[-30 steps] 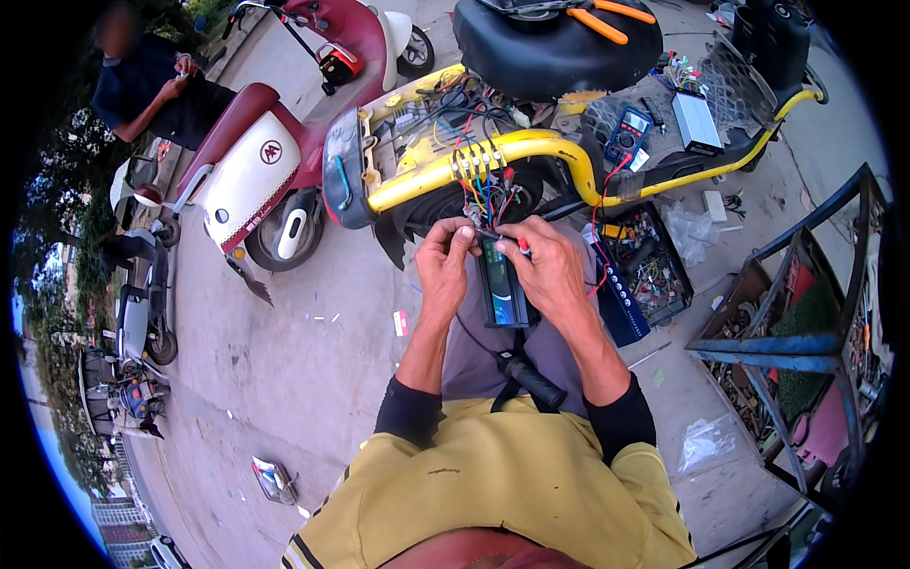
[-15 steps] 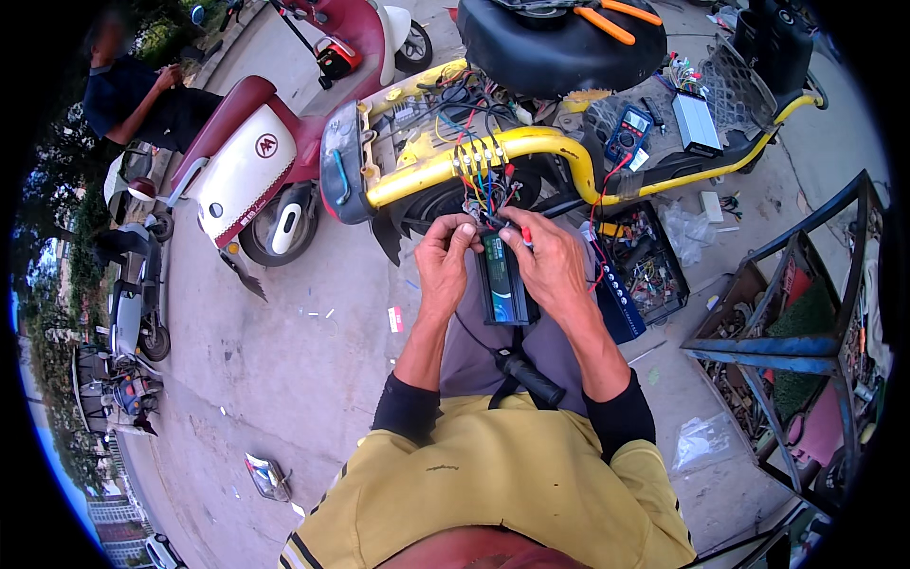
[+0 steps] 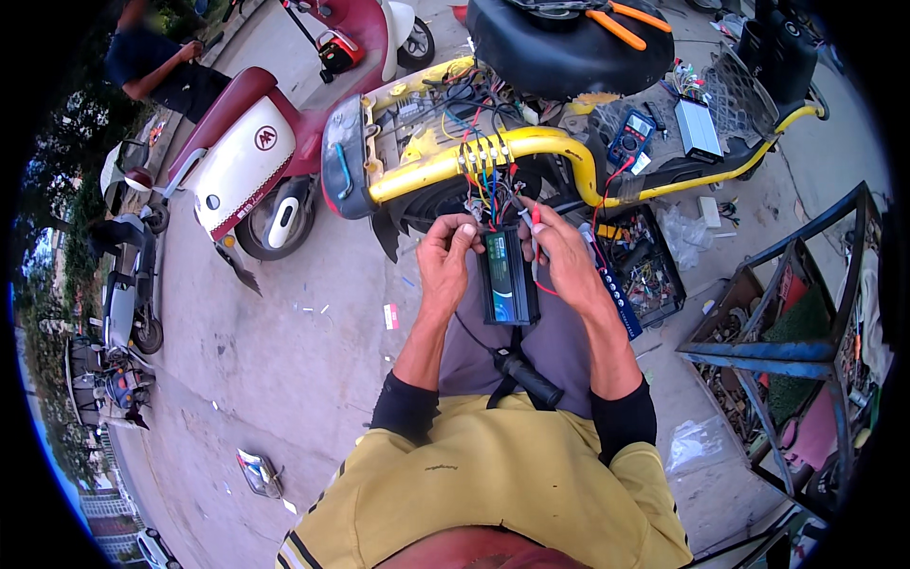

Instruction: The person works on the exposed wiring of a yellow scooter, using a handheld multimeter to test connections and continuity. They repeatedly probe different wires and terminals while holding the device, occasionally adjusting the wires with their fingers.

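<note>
A black box-shaped controller with a blue-green label [image 3: 510, 284] lies across my lap, its far end at a bundle of coloured wires [image 3: 490, 185]. The wires hang from the yellow scooter frame [image 3: 531, 142]. Beside the box's far left corner, my left hand [image 3: 444, 256] is closed in a pinch, and what it grips is too small to make out. My right hand [image 3: 567, 254] holds a red test probe [image 3: 536, 224] near the wires on the other side. A red lead runs to a blue multimeter [image 3: 630, 138] lying on the scooter's footboard.
At right stand an open case of small parts [image 3: 649, 270] and a blue metal rack [image 3: 758, 360] full of scrap. A silver box [image 3: 699, 129] and orange-handled pliers [image 3: 626, 27] rest on the scooter. A red-and-white scooter [image 3: 237, 161] stands left, a person [image 3: 156, 66] behind it.
My right hand has drawn back a little to the right from the wires, and the red probe now stands more upright. My left hand stays nearly in place.
</note>
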The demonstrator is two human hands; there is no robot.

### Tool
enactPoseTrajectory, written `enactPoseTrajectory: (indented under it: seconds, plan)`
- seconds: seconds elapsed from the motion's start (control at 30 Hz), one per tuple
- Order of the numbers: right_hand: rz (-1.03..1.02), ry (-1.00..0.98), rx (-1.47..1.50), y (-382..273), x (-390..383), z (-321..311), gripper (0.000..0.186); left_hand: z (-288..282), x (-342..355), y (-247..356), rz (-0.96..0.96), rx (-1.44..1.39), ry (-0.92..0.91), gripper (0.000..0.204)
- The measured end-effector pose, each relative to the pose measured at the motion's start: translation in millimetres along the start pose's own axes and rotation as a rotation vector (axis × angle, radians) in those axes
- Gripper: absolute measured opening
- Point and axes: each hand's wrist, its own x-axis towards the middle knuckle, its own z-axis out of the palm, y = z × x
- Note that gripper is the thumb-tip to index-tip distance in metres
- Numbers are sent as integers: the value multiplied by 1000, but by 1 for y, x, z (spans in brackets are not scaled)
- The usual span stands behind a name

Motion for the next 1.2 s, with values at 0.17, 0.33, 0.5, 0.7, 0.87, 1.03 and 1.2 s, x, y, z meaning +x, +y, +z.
enactPoseTrajectory:
  seconds: [0.17, 0.33, 0.5, 0.7, 0.87, 1.03, 1.2]
  plan:
    - [8, 102, 151, -3, 0, 8, 38, -1, 0, -2, -2, -27, -4, 13]
    - [16, 129, 119, 4, 2, 11, 34, -3, 1, -3, 2, -41, 0, 14]
    - [-77, 118, -101, 11, 3, 14, 27, -4, 1, -3, -6, -12, -2, 16]
    - [-294, 176, -514, -11, 0, 19, 25, -5, 0, -5, 2, -10, -24, 15]
    - [-296, 139, -599, -16, 0, 17, 26, -3, 0, -3, -7, -5, -20, 15]
    - [-287, 116, -666, -18, 2, 16, 27, -2, -1, -2, -16, 11, -23, 14]
    - [-290, 111, -683, -19, 3, 16, 28, -2, -1, -1, -14, 33, -40, 13]
